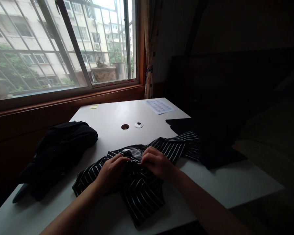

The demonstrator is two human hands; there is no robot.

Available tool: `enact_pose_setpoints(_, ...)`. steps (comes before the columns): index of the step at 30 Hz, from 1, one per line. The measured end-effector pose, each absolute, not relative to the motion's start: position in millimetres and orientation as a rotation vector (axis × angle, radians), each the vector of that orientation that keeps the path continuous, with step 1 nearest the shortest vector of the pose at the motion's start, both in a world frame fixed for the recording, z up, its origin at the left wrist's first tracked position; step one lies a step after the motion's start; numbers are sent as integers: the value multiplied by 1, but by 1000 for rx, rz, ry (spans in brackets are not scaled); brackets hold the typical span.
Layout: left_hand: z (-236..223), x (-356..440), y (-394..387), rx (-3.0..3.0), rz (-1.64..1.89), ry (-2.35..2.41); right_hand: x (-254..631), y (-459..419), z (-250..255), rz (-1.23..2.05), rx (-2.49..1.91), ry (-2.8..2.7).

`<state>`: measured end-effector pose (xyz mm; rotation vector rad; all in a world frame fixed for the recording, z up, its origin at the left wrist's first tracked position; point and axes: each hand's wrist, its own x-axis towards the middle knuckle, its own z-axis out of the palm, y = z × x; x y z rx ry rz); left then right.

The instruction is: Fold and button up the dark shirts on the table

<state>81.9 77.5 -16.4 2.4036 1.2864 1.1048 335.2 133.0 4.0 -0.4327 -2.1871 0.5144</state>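
A black shirt with white stripes (143, 195) lies rumpled across the white table, its sleeves spread to both sides. Near its collar, my left hand (114, 169) grips the cloth with bent fingers. Just to the right, my right hand (158, 161) pinches the fabric beside the pale inner lining (134, 153). Both hands are close together, and the fingertips are partly hidden in the dark folds.
A heap of dark clothing (63, 147) lies on the table's left side, and another dark cloth (210, 147) on the right. Toward the back are a printed sheet (160, 106), a yellow note (93, 106), a cable hole (125, 127) and its white cover (138, 125). A barred window stands behind.
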Motion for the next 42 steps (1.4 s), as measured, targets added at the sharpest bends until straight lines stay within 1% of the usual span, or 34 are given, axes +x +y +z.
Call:
enact_pose_setpoints(12, -11, 85, 73, 2429, 1092, 1312, 341, 117, 3, -36, -257, -2275)
enact_pose_setpoints(20, -6, 84, 70, 2473, 1077, 1302, 345, 115, 4, -179, -198, -2255)
enact_pose_setpoints(26, 3, 87, 62, 2559, 1105, 1109, 343, 111, 10, -205, -164, -2235)
enact_pose_setpoints(31, 4, 97, 61, 2598, 1056, 933, 339, 109, 10, -196, -128, -2205)
enact_pose_setpoints(37, -1, 99, 63, 2538, 1178, 959, 334, 112, 3, -77, -169, -2177)
enact_pose_setpoints(42, 0, 97, 62, 2561, 1203, 946, 333, 115, -1, 79, -198, -2207)
